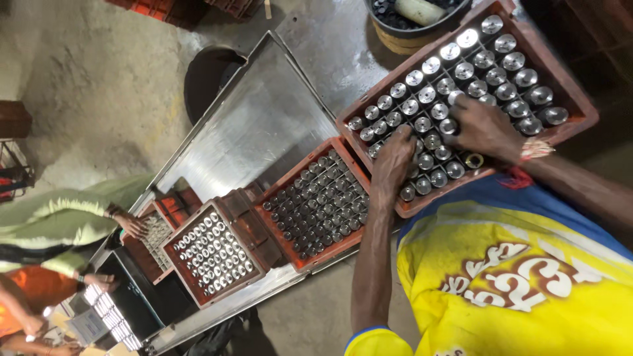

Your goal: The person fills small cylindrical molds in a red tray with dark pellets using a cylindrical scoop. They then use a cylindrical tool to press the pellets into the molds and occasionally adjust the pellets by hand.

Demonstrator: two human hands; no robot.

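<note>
A co-worker's hand [132,225] is steadying a crate on the sloping metal chute [257,125]. The left hand [393,160] is curling onto bottle tops [425,142] in the red crate [580,112]; the right hand [484,126] is pressing fingers down on neighbouring bottles, grip closed around them, keeping rows upright.

The left hand [393,158] and right hand [483,126] hide several shiny metal cylinders in the red-brown plastic crate [580,105]; their fingertips are unseen.

four red crates [567,86] of metal cylinders [431,65], one bucket [402,34].
</note>
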